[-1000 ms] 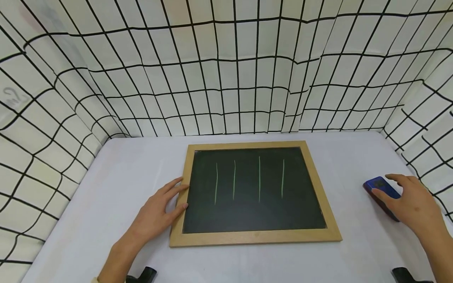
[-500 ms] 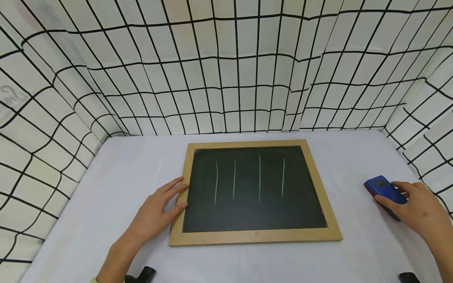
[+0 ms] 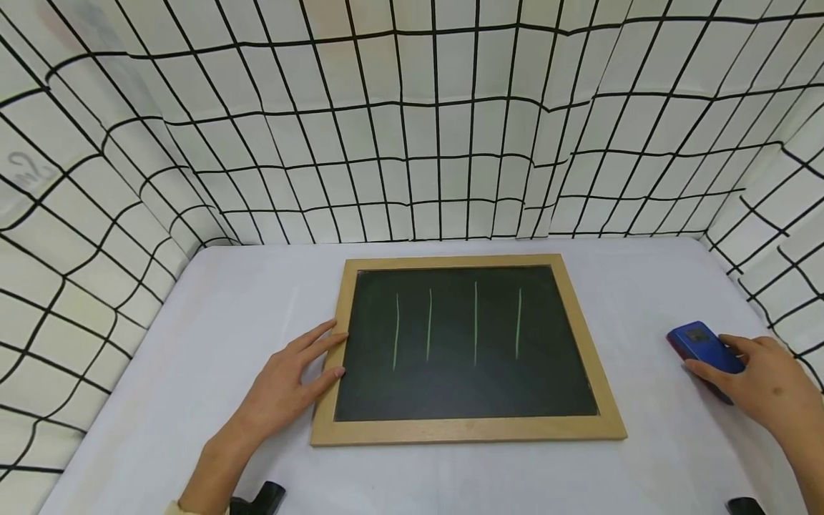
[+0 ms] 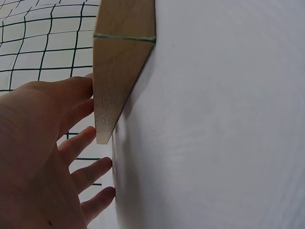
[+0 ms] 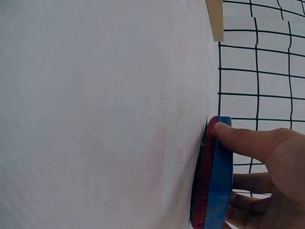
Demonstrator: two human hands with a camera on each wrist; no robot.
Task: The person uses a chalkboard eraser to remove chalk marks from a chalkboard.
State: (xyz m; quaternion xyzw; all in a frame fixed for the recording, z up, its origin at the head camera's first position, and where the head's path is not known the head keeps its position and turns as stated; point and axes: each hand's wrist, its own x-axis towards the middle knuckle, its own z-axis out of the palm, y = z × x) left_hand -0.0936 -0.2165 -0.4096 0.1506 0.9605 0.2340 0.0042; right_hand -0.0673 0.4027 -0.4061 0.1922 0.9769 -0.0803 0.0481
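A small chalkboard (image 3: 466,390) in a wooden frame lies on the white table, with several upright pale chalk lines drawn on it. My left hand (image 3: 283,390) rests with spread, fairly straight fingers against the frame's left side. In the left wrist view, the frame's wooden edge (image 4: 119,71) is seen side-on, with the left hand (image 4: 52,133) touching it. Over at the right, my right hand (image 3: 766,383) grips a blue chalkboard eraser (image 3: 704,348) between thumb and fingers. The right wrist view shows the eraser's dark red felt side (image 5: 205,176) facing the table.
White walls with a black grid (image 3: 412,129) enclose the table (image 3: 225,322) at the back and sides. Black strap-like pieces (image 3: 260,497) show at the wrists near the bottom edge. Table surface lies between the chalkboard and the eraser.
My right hand has come down onto the eraser, its thumb and fingers taking hold of the sides. My left hand and the chalkboard keep their places; the head view shifts slightly.
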